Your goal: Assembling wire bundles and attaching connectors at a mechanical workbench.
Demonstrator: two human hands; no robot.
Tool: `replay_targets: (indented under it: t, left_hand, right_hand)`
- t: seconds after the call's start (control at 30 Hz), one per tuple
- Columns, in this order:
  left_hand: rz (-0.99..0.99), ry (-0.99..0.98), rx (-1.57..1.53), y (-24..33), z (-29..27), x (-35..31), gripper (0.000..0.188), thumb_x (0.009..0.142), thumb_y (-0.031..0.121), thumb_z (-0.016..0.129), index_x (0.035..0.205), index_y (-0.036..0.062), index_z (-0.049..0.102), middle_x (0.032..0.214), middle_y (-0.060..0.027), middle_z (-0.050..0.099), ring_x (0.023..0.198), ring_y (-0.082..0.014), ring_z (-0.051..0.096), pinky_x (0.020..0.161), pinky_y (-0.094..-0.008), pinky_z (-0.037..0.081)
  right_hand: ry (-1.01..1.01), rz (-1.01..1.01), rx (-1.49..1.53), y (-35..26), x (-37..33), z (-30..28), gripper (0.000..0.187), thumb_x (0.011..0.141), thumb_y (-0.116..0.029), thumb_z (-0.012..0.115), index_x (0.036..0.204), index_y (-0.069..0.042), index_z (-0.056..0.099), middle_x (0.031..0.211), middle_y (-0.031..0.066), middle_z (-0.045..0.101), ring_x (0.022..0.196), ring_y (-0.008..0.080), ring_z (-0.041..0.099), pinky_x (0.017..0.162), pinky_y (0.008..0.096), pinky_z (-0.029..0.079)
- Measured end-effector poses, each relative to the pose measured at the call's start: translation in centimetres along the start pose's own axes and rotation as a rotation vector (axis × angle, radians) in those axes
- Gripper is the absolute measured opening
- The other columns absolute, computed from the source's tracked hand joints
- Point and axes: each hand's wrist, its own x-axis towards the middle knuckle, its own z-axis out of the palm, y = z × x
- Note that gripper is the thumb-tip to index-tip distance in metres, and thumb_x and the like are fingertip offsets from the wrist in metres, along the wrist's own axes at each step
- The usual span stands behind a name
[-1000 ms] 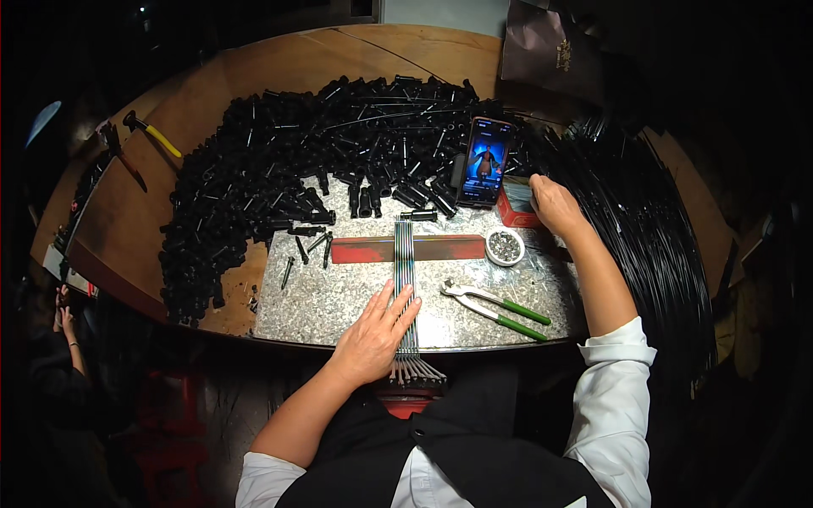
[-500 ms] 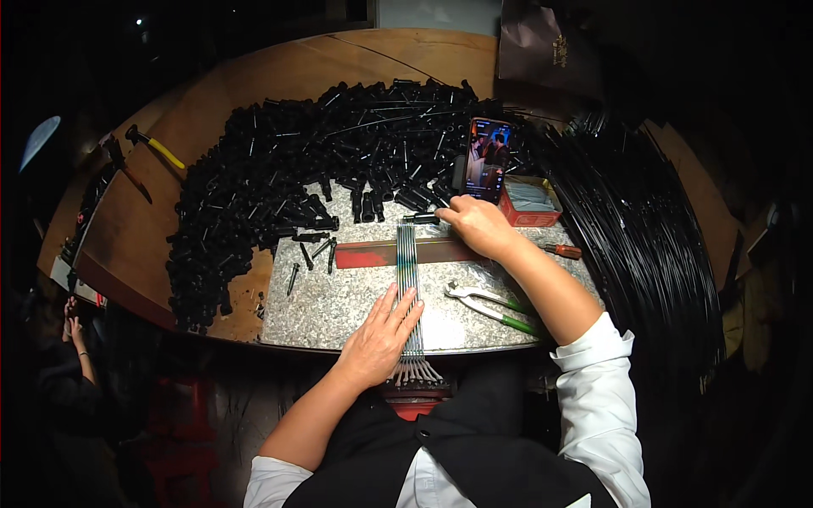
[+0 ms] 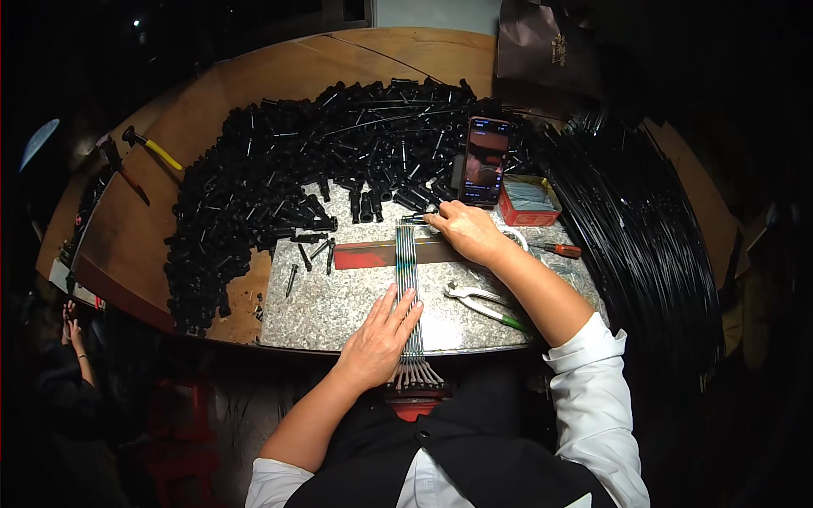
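Observation:
A flat row of thin metallic rods (image 3: 407,262) lies across a dark, partly red bar (image 3: 360,256) on the speckled board. Their flared lower ends stick out past the board's front edge. My left hand (image 3: 378,340) rests on the rods with its fingers stretched out, pressing them from above. At the far ends of the rods, my right hand (image 3: 468,233) pinches a small black tubular fitting (image 3: 413,218) between thumb and fingers. The hand partly hides the fitting. Pincers (image 3: 474,298) with green handles lie under my right forearm.
Black tubular fittings (image 3: 279,161) are heaped along the back and left. A lit phone (image 3: 487,161) stands behind my right hand, near a red box (image 3: 529,216). An orange-handled screwdriver (image 3: 559,250) and long black cables (image 3: 644,245) lie right; a yellow-handled hammer (image 3: 157,148) lies left.
My right hand has shifted slightly left with the black fitting, closer to the rods' far ends. My left hand has stayed in place. The phone's picture has changed.

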Motion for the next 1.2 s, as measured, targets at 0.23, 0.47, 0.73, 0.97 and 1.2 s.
replay_targets:
  t: [0.23, 0.47, 0.73, 0.97, 1.2]
  left_hand:
    - [-0.003, -0.005, 0.001, 0.0, 0.0, 0.0, 0.067, 0.074, -0.001, 0.054, 0.138, -0.0017, 0.038, 0.146, -0.0216, 0.032, 0.137, -0.0427, 0.026, 0.111, -0.0481, 0.027]
    - [0.001, 0.01, 0.001, 0.1, 0.0, 0.0, 0.066, 0.074, -0.001, 0.054, 0.138, -0.0018, 0.039, 0.146, -0.0214, 0.032, 0.137, -0.0422, 0.026, 0.111, -0.0477, 0.027]
    - [-0.003, 0.0, 0.003, 0.1, -0.1, 0.1, 0.065, 0.075, 0.0, 0.053, 0.138, -0.0015, 0.039, 0.146, -0.0212, 0.032, 0.137, -0.0416, 0.026, 0.112, -0.0472, 0.027]
    - [-0.005, -0.011, 0.018, 0.1, -0.2, 0.1, 0.064, 0.076, 0.0, 0.053, 0.138, -0.0017, 0.039, 0.145, -0.0213, 0.033, 0.137, -0.0417, 0.027, 0.111, -0.0472, 0.028]
    - [-0.008, -0.001, 0.017, 0.1, 0.1, 0.1, 0.062, 0.077, 0.001, 0.053, 0.138, -0.0004, 0.039, 0.145, -0.0208, 0.033, 0.136, -0.0416, 0.028, 0.111, -0.0475, 0.029]
  right_hand:
    - [0.048, -0.013, 0.034, -0.3, 0.2, 0.3, 0.027, 0.082, -0.012, 0.053, 0.107, -0.009, 0.064, 0.092, 0.0103, 0.059, 0.09, 0.0256, 0.061, 0.071, 0.0357, 0.054]
    - [0.108, -0.021, 0.042, -0.3, 0.5, 0.5, 0.025, 0.081, -0.013, 0.053, 0.102, -0.007, 0.065, 0.088, 0.0095, 0.058, 0.088, 0.0255, 0.06, 0.07, 0.0362, 0.053]
    - [0.139, -0.01, 0.019, 0.2, 0.1, 0.5, 0.018, 0.079, -0.011, 0.054, 0.093, -0.005, 0.064, 0.087, 0.0101, 0.058, 0.086, 0.0259, 0.06, 0.068, 0.0366, 0.053]
    - [0.112, -0.004, 0.012, 0.5, -0.6, 0.5, 0.014, 0.077, -0.01, 0.054, 0.088, -0.005, 0.062, 0.087, 0.0102, 0.057, 0.086, 0.0261, 0.06, 0.067, 0.0368, 0.053]
    - [0.125, -0.02, 0.022, 0.2, -0.4, 0.6, 0.015, 0.078, -0.011, 0.054, 0.09, -0.006, 0.063, 0.087, 0.0096, 0.057, 0.086, 0.026, 0.06, 0.069, 0.0365, 0.053]
